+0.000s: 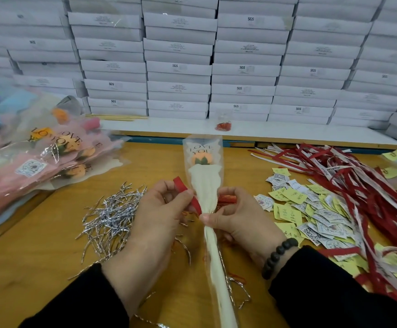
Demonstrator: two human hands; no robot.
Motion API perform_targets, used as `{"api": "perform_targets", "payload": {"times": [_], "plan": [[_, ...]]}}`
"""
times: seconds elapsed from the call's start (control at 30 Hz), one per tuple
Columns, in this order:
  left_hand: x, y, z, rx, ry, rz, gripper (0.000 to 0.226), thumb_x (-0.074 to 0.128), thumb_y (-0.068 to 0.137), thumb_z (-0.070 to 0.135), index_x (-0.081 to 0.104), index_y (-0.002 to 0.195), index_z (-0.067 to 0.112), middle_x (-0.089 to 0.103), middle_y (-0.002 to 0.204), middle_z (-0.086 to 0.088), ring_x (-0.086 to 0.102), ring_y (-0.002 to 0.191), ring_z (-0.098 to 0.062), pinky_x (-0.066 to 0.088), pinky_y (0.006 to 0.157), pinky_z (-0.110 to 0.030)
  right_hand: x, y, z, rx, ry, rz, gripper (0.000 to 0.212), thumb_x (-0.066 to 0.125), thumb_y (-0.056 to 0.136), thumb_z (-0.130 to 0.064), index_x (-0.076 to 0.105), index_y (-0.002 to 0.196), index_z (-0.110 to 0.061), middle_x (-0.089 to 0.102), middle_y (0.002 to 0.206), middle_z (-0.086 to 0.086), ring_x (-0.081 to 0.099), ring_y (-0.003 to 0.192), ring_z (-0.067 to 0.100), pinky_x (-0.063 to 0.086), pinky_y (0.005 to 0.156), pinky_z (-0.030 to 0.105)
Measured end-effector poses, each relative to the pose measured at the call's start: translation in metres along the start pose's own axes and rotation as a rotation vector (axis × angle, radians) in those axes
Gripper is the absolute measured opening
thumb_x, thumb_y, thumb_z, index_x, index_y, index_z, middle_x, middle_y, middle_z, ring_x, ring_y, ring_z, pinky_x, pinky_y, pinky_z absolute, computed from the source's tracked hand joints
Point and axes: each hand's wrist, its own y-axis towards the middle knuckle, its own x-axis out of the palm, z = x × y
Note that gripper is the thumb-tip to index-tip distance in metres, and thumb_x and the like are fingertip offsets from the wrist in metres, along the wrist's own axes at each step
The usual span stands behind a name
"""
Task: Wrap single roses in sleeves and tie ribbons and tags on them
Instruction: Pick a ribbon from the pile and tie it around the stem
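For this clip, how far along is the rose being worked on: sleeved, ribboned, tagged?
Done: the orange rose sits inside its clear sleeve. In hand: left hand and right hand work a red ribbon at the sleeve's neck; no finished bow shows. Left: no tag visible on it; the tags lie on the table.

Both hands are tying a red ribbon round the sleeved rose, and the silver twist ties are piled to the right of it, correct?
Not quite. The head view shows the silver twist ties piled to the left of the rose, beside the left hand. To the right lie tags and spare ribbons. The rest holds: both hands, the right hand included, work a red ribbon round the sleeve.
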Motion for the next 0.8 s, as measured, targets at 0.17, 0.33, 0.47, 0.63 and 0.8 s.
{"api": "perform_targets", "payload": {"times": [0.17,0.33,0.47,0.63,0.8], "plan": [[0.001,0.000,0.000,0.027,0.164,-0.116,0.008,0.051,0.090,-0.004,0.052,0.085,0.002,0.067,0.057,-0.003,0.056,0.042,-0.003,0.042,0.043,-0.012,0.008,-0.001,0.006,-0.064,-0.184,-0.013,0.072,0.076,0.074,-0.009,0.035,0.132,-0.026,0.057,0.066,0.002,0.046,0.036,-0.002,0.039,0.043,0.015],[-0.005,0.004,-0.004,0.022,0.289,-0.186,0.007,0.050,0.090,-0.006,0.048,0.085,-0.001,0.061,0.054,-0.006,0.052,0.039,-0.004,0.042,0.043,-0.015,0.007,-0.003,-0.001,-0.049,-0.375,-0.096,0.052,0.059,0.089,-0.031,0.034,0.135,-0.026,0.055,0.056,-0.005,0.047,0.036,-0.002,0.039,0.045,0.013],[-0.006,0.006,-0.005,0.037,0.357,-0.226,0.004,0.049,0.089,-0.008,0.046,0.089,-0.006,0.066,0.056,-0.004,0.059,0.048,-0.013,0.046,0.049,-0.018,0.003,-0.003,-0.008,-0.044,-0.484,-0.170,0.049,0.052,0.093,-0.015,0.033,0.136,-0.026,0.057,0.057,-0.006,0.049,0.039,-0.003,0.038,0.047,0.015],[-0.006,0.006,-0.007,0.085,0.504,-0.275,0.011,0.049,0.090,-0.004,0.045,0.083,0.003,0.068,0.064,-0.013,0.055,0.050,-0.017,0.040,0.054,-0.028,0.002,-0.006,-0.013,-0.129,-0.678,-0.150,0.043,0.046,0.089,-0.001,0.041,0.126,-0.023,0.065,0.090,0.004,0.057,0.061,0.006,0.051,0.064,0.022],[-0.006,0.004,-0.005,0.074,0.570,-0.308,0.011,0.050,0.091,-0.001,0.046,0.083,0.005,0.068,0.073,-0.023,0.065,0.066,-0.026,0.049,0.073,-0.045,-0.009,-0.010,-0.023,-0.259,-1.012,-0.171,0.030,0.054,0.086,-0.008,0.048,0.110,-0.025,0.053,0.096,-0.006,0.046,0.081,0.007,0.037,0.060,0.013]]}}
